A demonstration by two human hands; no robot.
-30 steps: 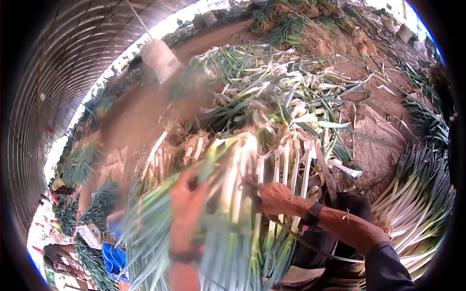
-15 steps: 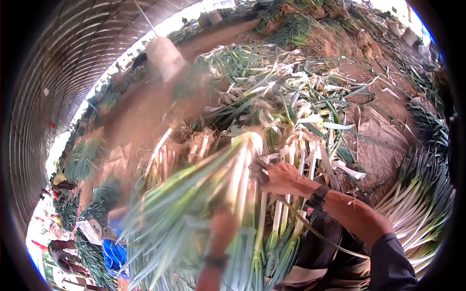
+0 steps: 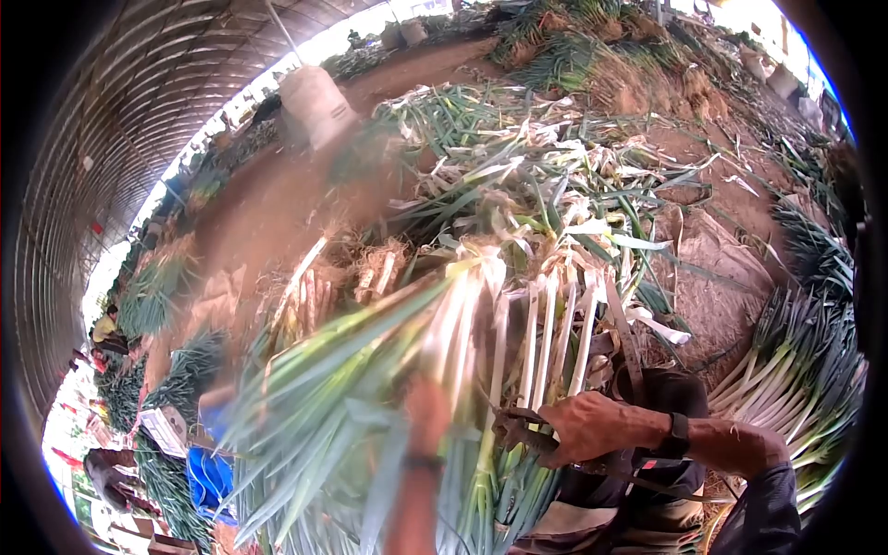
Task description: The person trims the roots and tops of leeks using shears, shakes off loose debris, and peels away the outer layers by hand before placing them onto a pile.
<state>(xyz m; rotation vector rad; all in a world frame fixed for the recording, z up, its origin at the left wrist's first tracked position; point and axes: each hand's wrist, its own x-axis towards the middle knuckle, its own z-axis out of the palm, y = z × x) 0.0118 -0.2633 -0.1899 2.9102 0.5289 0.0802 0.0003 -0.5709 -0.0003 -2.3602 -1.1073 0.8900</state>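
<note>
My left hand (image 3: 427, 412), smeared by motion, is closed around a bunch of large green onions (image 3: 453, 324). Their pale stems point away from me and their long leaves fan to the left. My right hand (image 3: 601, 425) grips a dark hand tool with a hose, like an air blow gun (image 3: 523, 430); its nozzle end points left, over the stalks. More green onions (image 3: 550, 342) lie side by side just beyond that hand, roots away from me. Fingers of the left hand are partly hidden by blur.
A heap of peeled leaves and skins (image 3: 555, 176) spreads ahead. Green onions (image 3: 786, 370) are piled at the right, beside a flattened sack (image 3: 717, 268). A white sack-like post base (image 3: 314, 106) stands back left. Blue cloth (image 3: 213, 481) and a bending person (image 3: 116, 476) are lower left.
My right hand has moved down and toward me with the blow gun, away from the upper stems. My left hand stays low on the bunch, shifted slightly.
</note>
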